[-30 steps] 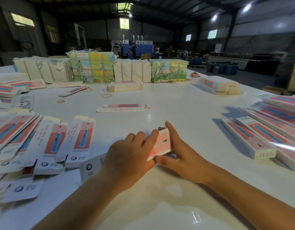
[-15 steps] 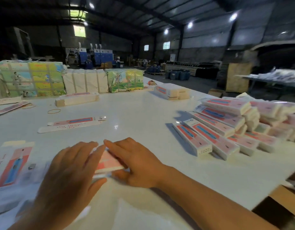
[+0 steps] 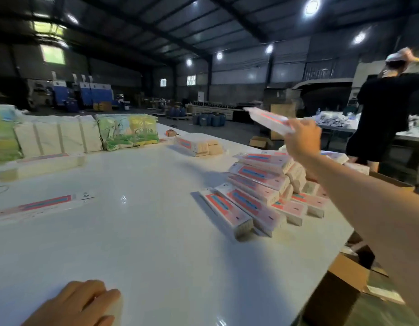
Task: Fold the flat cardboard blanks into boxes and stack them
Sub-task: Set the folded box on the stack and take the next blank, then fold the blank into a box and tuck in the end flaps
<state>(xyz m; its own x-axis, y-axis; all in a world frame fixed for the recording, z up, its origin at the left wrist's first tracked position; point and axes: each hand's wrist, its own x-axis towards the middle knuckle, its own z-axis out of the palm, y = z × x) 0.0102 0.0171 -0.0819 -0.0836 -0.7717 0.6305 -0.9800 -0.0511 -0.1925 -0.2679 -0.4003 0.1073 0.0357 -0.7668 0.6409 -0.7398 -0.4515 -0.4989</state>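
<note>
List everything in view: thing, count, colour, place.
held box: one, pink-white, raised above the pile
pile of folded boxes: many, pink-blue-white, table right
flat blank: one, pink-white, table left
wrapped bundles: several, green-yellow and white, far edge
small stack: one, cream-pink, far centre
table: one, white
cardboard carton: one, brown, lower right
other person: one, dark clothes, far right
left hand: flat on table
right hand: grips held box

No legible text; print on stacked boxes (image 3: 258, 196) and flat blank (image 3: 41, 205) too blurred.
</note>
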